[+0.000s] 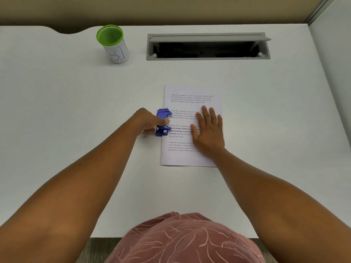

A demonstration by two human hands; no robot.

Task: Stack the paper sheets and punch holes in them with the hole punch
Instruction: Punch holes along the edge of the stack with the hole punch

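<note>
While right hand (208, 128) lies flat on paper (191, 126), fingers spread, left hand (147, 121) grips blue punch (163, 122), fingers curled round it. Punch sits at paper's left edge, mid-desk (76, 111).

My head view: white desk (76, 111), printed paper sheets (191, 92) lying flat at centre. My right hand (208, 130) rests flat on sheets, fingers spread and straight. Blue hole punch (163, 122) sits at stack's left edge, mouth over margin. My left hand (147, 121) grips punch from left, fingers curled, one finger across its top. Far left, green-rimmed cup (113, 44) with blue lettering stands upright. Grey cable hatch (208, 46) open at desk's back edge.
</note>
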